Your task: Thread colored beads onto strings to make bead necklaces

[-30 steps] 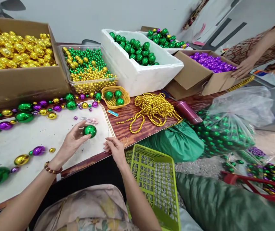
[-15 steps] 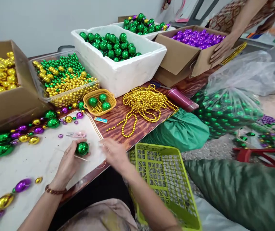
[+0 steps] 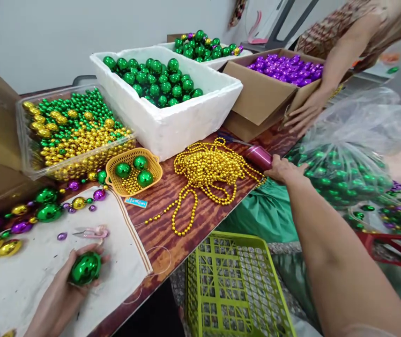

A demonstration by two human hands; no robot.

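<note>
In my left hand (image 3: 65, 288) lies a shiny green ball (image 3: 85, 268), with the fingers curled round it above the white cloth (image 3: 116, 262). My right hand (image 3: 286, 169) is stretched far out to the table's right edge. It grips the near end of a maroon cylinder (image 3: 260, 157), covering that end. Pink-handled scissors (image 3: 93, 232) rest on the cloth just beyond the green ball. A thin clear cord (image 3: 158, 260) loops over the table beside the cloth. Gold bead strings (image 3: 211, 168) lie piled left of the cylinder.
A yellow basket (image 3: 159, 171), a clear bin of small beads (image 3: 25, 145) and a white foam box (image 3: 186, 126) line the table. A co-worker's hand (image 3: 304, 112) is by the cardboard box (image 3: 256, 96). Below the edge stands a green crate (image 3: 246, 238); a bag of green balls (image 3: 344, 173) is at right.
My right hand has moved from beside the cloth out to the maroon cylinder. My left hand still holds the green ball, now lower left in view. The co-worker's hand has shifted down the box.
</note>
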